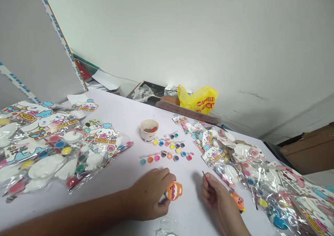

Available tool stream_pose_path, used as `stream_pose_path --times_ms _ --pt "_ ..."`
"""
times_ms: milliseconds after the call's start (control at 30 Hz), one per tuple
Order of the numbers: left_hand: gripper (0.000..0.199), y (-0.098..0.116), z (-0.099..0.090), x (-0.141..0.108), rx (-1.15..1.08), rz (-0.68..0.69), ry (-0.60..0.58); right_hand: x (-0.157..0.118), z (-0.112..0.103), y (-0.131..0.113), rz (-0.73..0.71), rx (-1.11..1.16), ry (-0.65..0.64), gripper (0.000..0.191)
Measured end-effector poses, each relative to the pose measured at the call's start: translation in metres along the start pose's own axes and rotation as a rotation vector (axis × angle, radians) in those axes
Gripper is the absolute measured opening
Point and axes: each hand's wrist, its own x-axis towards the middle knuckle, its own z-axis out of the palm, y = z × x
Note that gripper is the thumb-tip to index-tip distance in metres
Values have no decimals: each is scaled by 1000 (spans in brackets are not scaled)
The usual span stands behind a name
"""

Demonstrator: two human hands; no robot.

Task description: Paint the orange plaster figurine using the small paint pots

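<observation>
My left hand (148, 194) rests on the white table (125, 107) and pinches a small orange painted figurine (174, 190) between thumb and fingers. My right hand (217, 197) is closed around a thin paintbrush (205, 175), whose tip points up and left, a little to the right of the figurine. A second orange painted figure (238, 201) lies just right of that hand. Beyond both hands sit rows of small open paint pots (167, 152) in several colours and a paper cup (149, 130) holding reddish water.
Clear packets of cartoon plaster craft kits are piled at the left (52, 145) and at the right (261, 173). A yellow plastic bag (199, 100) lies by the wall at the far edge. A grey board (39, 48) leans at the left. An empty plastic wrapper (167, 227) lies near me.
</observation>
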Motion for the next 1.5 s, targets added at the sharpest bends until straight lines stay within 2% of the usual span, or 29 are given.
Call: stream_pose_path --times_ms 100,167,233,300,433,533,667,1000,1333,1500 --pt "33 0 0 0 -1 -6 -17 17 7 -40 -322 -550 3 36" --pt "33 0 -1 0 1 -10 -24 33 15 -71 -470 -865 -9 32" --pt "32 1 -1 0 3 -13 -30 49 23 -96 -519 -1080 -50 28" --pt "31 1 -1 1 9 -12 -38 63 29 -111 -514 -1228 -91 28" --pt "29 1 -2 2 9 -24 -74 81 34 -107 -493 -1412 -91 24" --pt "29 1 -1 3 -10 -44 -94 87 36 -93 -495 -1485 -38 25" --pt "28 2 0 4 -11 -60 -109 91 39 -84 -509 -1515 -40 25" --pt "31 3 -1 5 -28 -86 -134 91 40 -85 -499 -1494 -23 26" --pt "29 1 0 2 -27 -62 -105 88 44 -86 -462 -1461 -61 28" --pt "27 1 0 2 -24 -47 -78 88 41 -90 -475 -1437 -30 26"
